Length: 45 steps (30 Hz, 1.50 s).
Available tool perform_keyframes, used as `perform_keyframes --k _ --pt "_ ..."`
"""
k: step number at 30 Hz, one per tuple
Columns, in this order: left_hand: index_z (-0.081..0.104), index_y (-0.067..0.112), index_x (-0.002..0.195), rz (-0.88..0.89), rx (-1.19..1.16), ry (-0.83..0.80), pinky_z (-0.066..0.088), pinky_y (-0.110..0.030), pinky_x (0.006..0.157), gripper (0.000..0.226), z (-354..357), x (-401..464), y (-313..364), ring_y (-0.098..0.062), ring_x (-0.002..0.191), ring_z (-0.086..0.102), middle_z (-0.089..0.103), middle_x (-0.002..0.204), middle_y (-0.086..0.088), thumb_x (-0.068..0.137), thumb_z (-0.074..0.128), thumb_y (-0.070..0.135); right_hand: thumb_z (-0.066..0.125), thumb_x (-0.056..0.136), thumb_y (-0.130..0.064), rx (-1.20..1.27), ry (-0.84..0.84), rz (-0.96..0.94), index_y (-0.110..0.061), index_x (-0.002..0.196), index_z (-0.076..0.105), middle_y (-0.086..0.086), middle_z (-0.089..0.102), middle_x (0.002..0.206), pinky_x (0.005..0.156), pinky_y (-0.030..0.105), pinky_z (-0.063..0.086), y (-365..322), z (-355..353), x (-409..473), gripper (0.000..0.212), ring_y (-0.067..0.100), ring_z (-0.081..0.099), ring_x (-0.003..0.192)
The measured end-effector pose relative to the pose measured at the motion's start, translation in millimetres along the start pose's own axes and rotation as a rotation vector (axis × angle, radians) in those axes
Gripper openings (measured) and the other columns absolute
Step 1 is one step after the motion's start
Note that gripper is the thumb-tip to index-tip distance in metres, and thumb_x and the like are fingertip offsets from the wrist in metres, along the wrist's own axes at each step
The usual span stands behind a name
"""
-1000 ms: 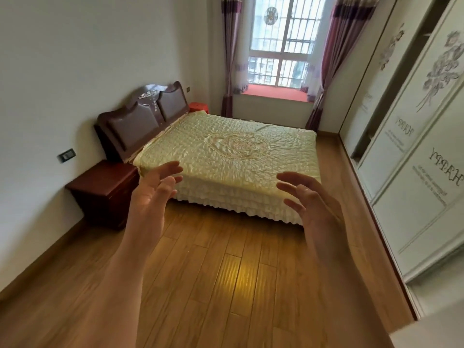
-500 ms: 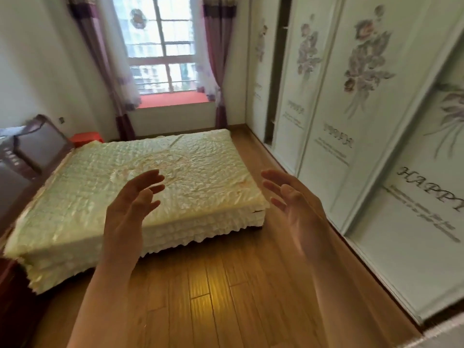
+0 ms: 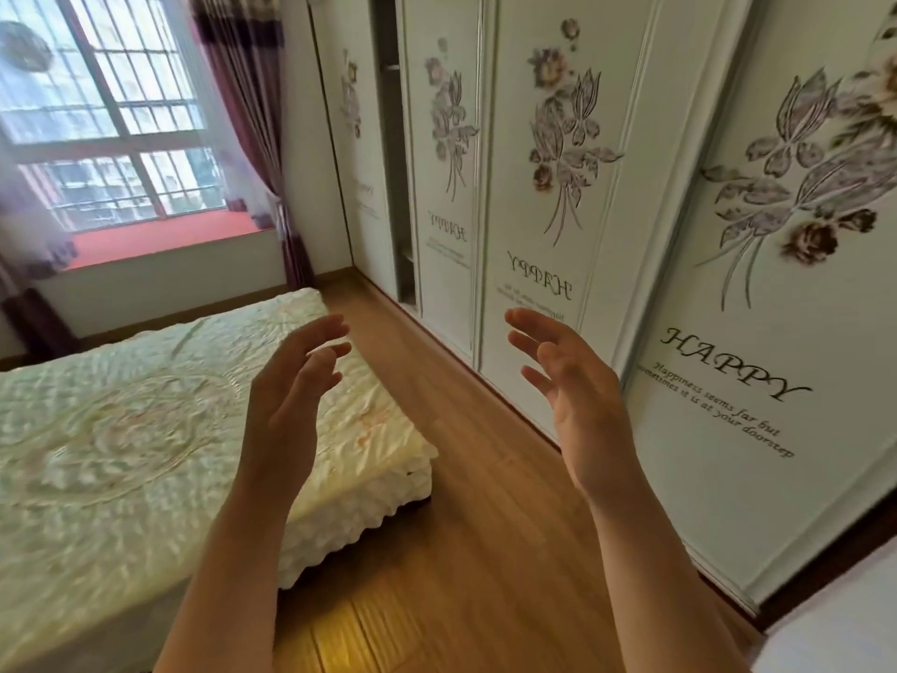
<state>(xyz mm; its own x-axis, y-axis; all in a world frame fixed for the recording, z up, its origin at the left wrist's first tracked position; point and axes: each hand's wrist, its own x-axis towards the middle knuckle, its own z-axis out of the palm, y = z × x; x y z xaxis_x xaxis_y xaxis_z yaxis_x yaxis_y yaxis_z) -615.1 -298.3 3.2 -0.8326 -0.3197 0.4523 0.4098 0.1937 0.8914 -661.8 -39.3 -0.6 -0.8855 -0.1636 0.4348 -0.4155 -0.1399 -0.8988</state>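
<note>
Head view | you are holding your left hand (image 3: 291, 395) and right hand (image 3: 568, 381) up empty, fingers (image 3: 526, 323) spread and loosely bent, palms facing, likely readying a reach | bed (image 3: 121, 429) is lying below-left of the fingers, wardrobe door (image 3: 534, 196) standing just beyond them.

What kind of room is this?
Most likely a bedroom: there is a bed with a cream quilted cover, a tall wardrobe with flowered sliding doors, and a window with purple curtains.
</note>
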Motion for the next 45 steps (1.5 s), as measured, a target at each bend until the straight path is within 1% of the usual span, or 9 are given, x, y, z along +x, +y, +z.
perform_keyframes --k 8,13,20,23,25,29,32,37,45 --pt "0.068 0.024 0.134 0.042 -0.051 -0.102 0.056 -0.041 0.100 0.038 63.6 133.3 -56.4 -0.017 0.125 0.071 0.074 0.134 0.005 0.102 0.050 0.032 0.054 0.096 -0.058 -0.043 0.083 -0.003 -0.034 0.141 0.068 -0.014 0.070 0.146 0.126 0.056 0.042 43.4 -36.3 118.8 0.053 0.011 0.062 0.141" --pt "0.067 0.021 0.137 0.053 -0.088 -0.160 0.056 -0.048 0.103 0.046 102.4 204.2 -101.0 -0.020 0.126 0.070 0.074 0.133 0.005 0.098 0.055 0.041 0.052 0.104 -0.047 -0.086 0.150 0.018 -0.033 0.143 0.067 -0.013 0.068 0.148 0.126 0.053 0.043 74.9 -59.5 173.5 0.044 0.009 0.061 0.142" --pt "0.063 0.013 0.143 0.054 -0.163 -0.251 0.057 -0.045 0.104 0.064 147.1 316.2 -173.4 -0.023 0.129 0.069 0.072 0.139 -0.002 0.092 0.056 0.051 0.051 0.103 -0.043 -0.146 0.245 0.063 -0.033 0.142 0.068 -0.016 0.070 0.145 0.125 0.045 0.044 129.5 -76.2 264.2 0.044 0.005 0.062 0.140" --pt "0.063 0.016 0.143 0.052 -0.195 -0.307 0.060 -0.040 0.104 0.055 165.0 373.0 -202.8 -0.020 0.129 0.068 0.072 0.139 0.001 0.096 0.058 0.044 0.051 0.103 -0.042 -0.152 0.274 0.069 -0.035 0.141 0.068 -0.017 0.070 0.145 0.124 0.040 0.044 151.2 -77.8 311.1 0.043 0.004 0.061 0.141" --pt "0.064 0.020 0.142 0.048 -0.207 -0.341 0.059 -0.044 0.104 0.046 175.7 415.1 -222.0 -0.019 0.129 0.068 0.072 0.139 0.005 0.100 0.055 0.036 0.052 0.103 -0.041 -0.168 0.296 0.069 -0.033 0.142 0.068 -0.017 0.070 0.145 0.123 0.037 0.044 165.6 -77.3 346.1 0.043 0.004 0.060 0.142" --pt "0.066 0.032 0.138 0.038 -0.226 -0.391 0.053 -0.048 0.108 0.045 196.9 492.6 -247.9 -0.017 0.131 0.068 0.072 0.139 0.009 0.097 0.055 0.049 0.054 0.103 -0.044 -0.206 0.333 0.070 -0.036 0.142 0.068 -0.018 0.071 0.144 0.118 0.029 0.047 184.0 -77.6 414.2 0.042 0.002 0.059 0.143" --pt "0.066 0.030 0.139 0.067 -0.237 -0.444 0.052 -0.051 0.110 0.048 215.8 541.2 -264.4 -0.017 0.131 0.067 0.072 0.139 0.008 0.097 0.055 0.050 0.056 0.098 -0.055 -0.220 0.360 0.044 -0.038 0.141 0.068 -0.020 0.070 0.144 0.116 0.020 0.051 194.8 -80.1 454.5 0.047 0.000 0.059 0.142" --pt "0.066 0.031 0.140 0.085 -0.232 -0.497 0.050 -0.056 0.114 0.050 251.4 607.2 -289.8 -0.017 0.132 0.066 0.072 0.139 0.007 0.097 0.054 0.052 0.056 0.093 -0.061 -0.286 0.431 0.038 -0.041 0.142 0.067 -0.019 0.068 0.148 0.119 0.032 0.044 214.2 -97.5 502.0 0.053 0.000 0.056 0.146" --pt "0.065 0.038 0.138 0.126 -0.170 -0.524 0.048 -0.033 0.107 0.046 323.1 682.0 -333.5 -0.008 0.135 0.063 0.071 0.139 0.013 0.096 0.053 0.052 0.057 0.091 -0.063 -0.357 0.492 0.060 -0.046 0.139 0.068 -0.020 0.068 0.147 0.119 0.028 0.040 251.3 -150.3 580.0 0.052 -0.003 0.054 0.146"
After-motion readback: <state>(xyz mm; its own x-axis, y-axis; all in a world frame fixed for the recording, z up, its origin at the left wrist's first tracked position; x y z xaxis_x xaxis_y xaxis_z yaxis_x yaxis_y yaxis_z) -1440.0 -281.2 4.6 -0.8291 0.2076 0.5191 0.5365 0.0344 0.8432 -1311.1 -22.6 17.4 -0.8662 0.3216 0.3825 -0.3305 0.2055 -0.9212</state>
